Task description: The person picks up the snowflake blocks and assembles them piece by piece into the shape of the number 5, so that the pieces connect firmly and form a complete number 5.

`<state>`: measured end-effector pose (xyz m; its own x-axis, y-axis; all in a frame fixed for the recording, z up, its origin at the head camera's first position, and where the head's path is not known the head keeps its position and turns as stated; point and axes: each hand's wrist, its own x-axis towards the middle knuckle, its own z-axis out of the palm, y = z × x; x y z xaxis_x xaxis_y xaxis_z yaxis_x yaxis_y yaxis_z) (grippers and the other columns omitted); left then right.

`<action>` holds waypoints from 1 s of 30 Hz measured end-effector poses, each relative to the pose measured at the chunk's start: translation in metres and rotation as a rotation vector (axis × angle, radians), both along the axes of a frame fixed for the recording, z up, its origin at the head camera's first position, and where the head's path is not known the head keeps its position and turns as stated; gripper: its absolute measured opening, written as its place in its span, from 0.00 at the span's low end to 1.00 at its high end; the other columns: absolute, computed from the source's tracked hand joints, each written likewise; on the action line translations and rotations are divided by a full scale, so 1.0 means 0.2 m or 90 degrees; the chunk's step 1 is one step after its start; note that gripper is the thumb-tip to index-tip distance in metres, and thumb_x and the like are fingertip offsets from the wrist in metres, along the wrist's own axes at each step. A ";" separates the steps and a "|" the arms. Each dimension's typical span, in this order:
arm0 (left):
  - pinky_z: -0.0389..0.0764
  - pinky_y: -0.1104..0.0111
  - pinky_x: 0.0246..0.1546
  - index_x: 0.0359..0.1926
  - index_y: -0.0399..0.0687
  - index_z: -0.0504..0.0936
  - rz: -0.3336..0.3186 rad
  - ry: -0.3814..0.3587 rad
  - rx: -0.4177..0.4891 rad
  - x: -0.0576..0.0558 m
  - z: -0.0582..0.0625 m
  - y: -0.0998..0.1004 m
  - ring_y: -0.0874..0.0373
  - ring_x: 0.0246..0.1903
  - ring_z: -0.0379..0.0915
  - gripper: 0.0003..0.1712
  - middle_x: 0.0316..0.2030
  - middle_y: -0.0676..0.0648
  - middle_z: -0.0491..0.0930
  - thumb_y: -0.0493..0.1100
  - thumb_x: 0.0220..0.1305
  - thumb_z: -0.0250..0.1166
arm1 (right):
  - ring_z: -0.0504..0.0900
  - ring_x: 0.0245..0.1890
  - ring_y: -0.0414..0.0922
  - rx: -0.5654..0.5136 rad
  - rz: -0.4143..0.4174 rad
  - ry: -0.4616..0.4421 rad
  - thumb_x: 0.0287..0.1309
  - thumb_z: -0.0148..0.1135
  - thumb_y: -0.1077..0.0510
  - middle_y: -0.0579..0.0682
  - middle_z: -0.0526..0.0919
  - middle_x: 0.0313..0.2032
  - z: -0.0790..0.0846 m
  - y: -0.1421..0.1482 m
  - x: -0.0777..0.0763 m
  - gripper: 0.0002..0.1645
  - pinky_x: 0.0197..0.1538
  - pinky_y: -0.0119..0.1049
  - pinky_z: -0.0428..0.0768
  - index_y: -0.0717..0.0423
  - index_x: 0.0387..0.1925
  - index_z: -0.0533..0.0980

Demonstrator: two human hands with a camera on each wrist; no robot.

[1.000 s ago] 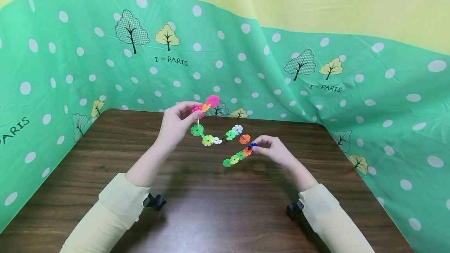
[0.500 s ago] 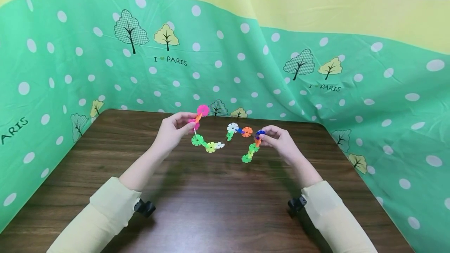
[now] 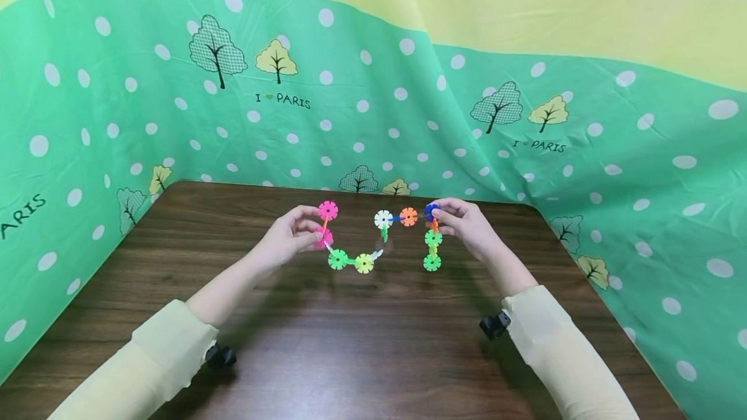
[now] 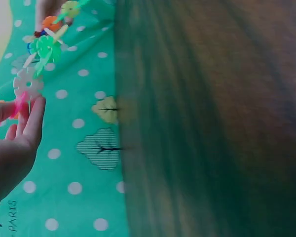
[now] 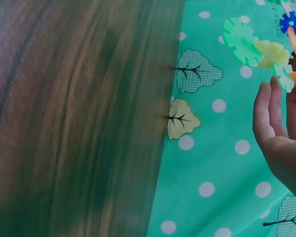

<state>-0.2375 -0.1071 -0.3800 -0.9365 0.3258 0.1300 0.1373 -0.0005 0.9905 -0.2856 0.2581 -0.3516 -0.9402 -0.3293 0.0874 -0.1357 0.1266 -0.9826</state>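
Note:
Between the two hands hangs a chain of snowflake-shaped plastic discs [image 3: 364, 263], notched and linked edge to edge in pink, orange, white, green, yellow and blue. My left hand [image 3: 286, 235] pinches a pink disc near one end; another pink disc stands above it. The chain dips through green and yellow discs, then climbs to a white one [image 3: 383, 219]. My right hand [image 3: 469, 225] pinches a blue disc [image 3: 432, 212]. Below that hand a short tail ends in a green disc [image 3: 432, 262]. In the right wrist view the pinching fingertips are partly cut off at the edge.
The chain is held above a dark wooden table [image 3: 350, 342]. Behind and at both sides hangs a green and yellow cloth [image 3: 362, 109] with white dots and printed trees. A small black camera [image 3: 220, 355] sits at the left cuff, another [image 3: 495, 325] at the right.
The hands have drawn apart, the left lower and leftward, the right slightly up and rightward. The chain has spread wider, and its tail now hangs straight down. Both hands keep their hold.

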 end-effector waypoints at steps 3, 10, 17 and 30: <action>0.80 0.61 0.47 0.60 0.32 0.60 -0.063 -0.055 0.020 0.00 -0.06 -0.01 0.58 0.37 0.81 0.26 0.37 0.43 0.77 0.27 0.63 0.55 | 0.84 0.38 0.44 0.046 0.016 -0.018 0.64 0.58 0.55 0.47 0.84 0.37 0.00 0.00 -0.03 0.20 0.41 0.32 0.82 0.65 0.51 0.72; 0.79 0.59 0.48 0.55 0.30 0.62 -0.180 -0.154 0.015 0.03 -0.16 0.00 0.53 0.39 0.82 0.21 0.37 0.41 0.81 0.30 0.64 0.58 | 0.82 0.38 0.45 0.139 0.077 -0.082 0.64 0.58 0.52 0.48 0.83 0.35 -0.04 0.01 -0.13 0.21 0.42 0.34 0.81 0.63 0.51 0.75; 0.80 0.55 0.46 0.46 0.34 0.68 -0.273 -0.126 -0.141 0.04 -0.20 0.01 0.49 0.42 0.81 0.12 0.41 0.36 0.83 0.40 0.68 0.55 | 0.83 0.36 0.45 0.192 0.129 -0.098 0.64 0.58 0.52 0.63 0.81 0.44 -0.14 -0.02 -0.22 0.22 0.40 0.34 0.81 0.63 0.52 0.75; 0.69 0.77 0.25 0.27 0.50 0.78 -0.319 0.196 -0.484 0.09 -0.25 0.08 0.71 0.21 0.70 0.09 0.19 0.57 0.80 0.46 0.54 0.70 | 0.79 0.29 0.39 0.289 0.172 -0.087 0.65 0.57 0.54 0.49 0.84 0.33 -0.28 -0.22 -0.32 0.17 0.34 0.32 0.79 0.60 0.48 0.78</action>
<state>-0.2200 -0.0921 -0.4303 -0.6259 0.7772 -0.0641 0.5492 0.4977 0.6713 -0.3505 0.2150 -0.4080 -0.8098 -0.5369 -0.2367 -0.0974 0.5208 -0.8481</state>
